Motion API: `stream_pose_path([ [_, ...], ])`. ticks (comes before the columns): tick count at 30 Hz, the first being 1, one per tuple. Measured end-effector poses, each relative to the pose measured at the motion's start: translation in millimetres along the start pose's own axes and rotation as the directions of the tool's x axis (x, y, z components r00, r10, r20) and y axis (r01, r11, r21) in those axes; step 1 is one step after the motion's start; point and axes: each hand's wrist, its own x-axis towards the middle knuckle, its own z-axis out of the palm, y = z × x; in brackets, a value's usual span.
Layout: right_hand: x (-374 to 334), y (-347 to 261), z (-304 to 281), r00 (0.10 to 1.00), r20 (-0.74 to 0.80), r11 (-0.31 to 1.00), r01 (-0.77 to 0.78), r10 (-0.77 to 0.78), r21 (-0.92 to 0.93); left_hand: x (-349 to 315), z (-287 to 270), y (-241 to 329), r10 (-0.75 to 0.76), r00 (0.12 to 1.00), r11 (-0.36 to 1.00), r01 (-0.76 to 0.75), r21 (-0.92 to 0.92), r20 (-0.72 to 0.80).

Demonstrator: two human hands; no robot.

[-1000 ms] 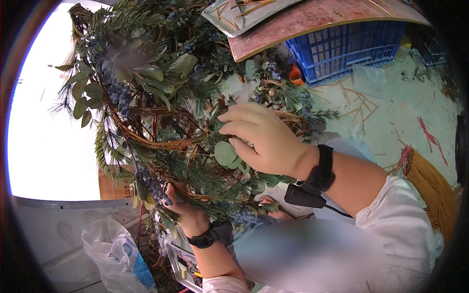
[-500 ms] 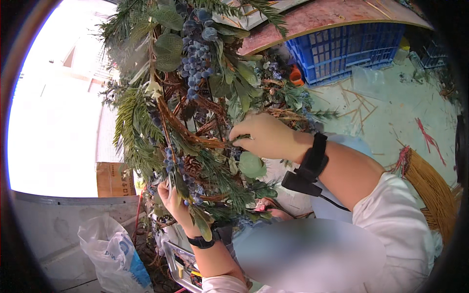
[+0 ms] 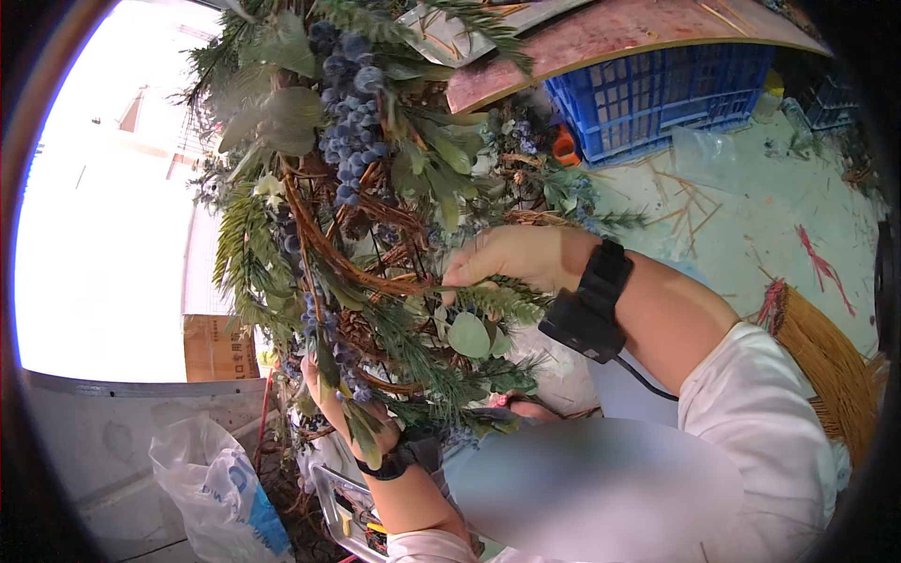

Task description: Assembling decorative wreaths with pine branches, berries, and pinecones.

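Observation:
A twig wreath (image 3: 343, 267) dressed with artificial greenery fills the middle of the view. Dusty blue berries (image 3: 352, 131) hang in clusters on it, among broad green leaves (image 3: 286, 122) and needle sprigs. My right hand (image 3: 511, 255) is at its right side, fingers pinched together by the twigs on a feathery green sprig (image 3: 502, 298). Round pale leaves (image 3: 469, 335) sit just below that hand. At the lower left of the wreath, my left hand (image 3: 328, 403) is closed about its edge. Long leaves cover part of those fingers.
A blue plastic crate (image 3: 666, 98) stands under a reddish board (image 3: 601, 42). Loose sticks (image 3: 685, 202) lie on the floor, left of a straw broom (image 3: 817, 366). A plastic bag (image 3: 216, 488) is at lower left, and a metal tray (image 3: 338, 516) with tools is below my left wrist.
The wreath has shifted slightly left. The feathery sprig now shows below my right hand, which has turned a little. My left hand has slid slightly lower, more behind the leaves.

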Motion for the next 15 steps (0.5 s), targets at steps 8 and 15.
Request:
stream_pose_path([
  [8, 1.3, 6.9, 2.9, 0.988, -0.151, 0.847, -0.063, -0.02, -0.529, 3.4, 16.0, 19.2, -0.019, 1.0, 0.999, 0.018, -0.041, -0.013],
  [15, 2.2, 11.1, 33.0, 0.862, -0.39, 0.745, -0.021, -0.324, -0.667, 6.0, 2.5, 8.7, -0.082, 0.996, 0.988, 0.077, -0.132, -0.038],
])
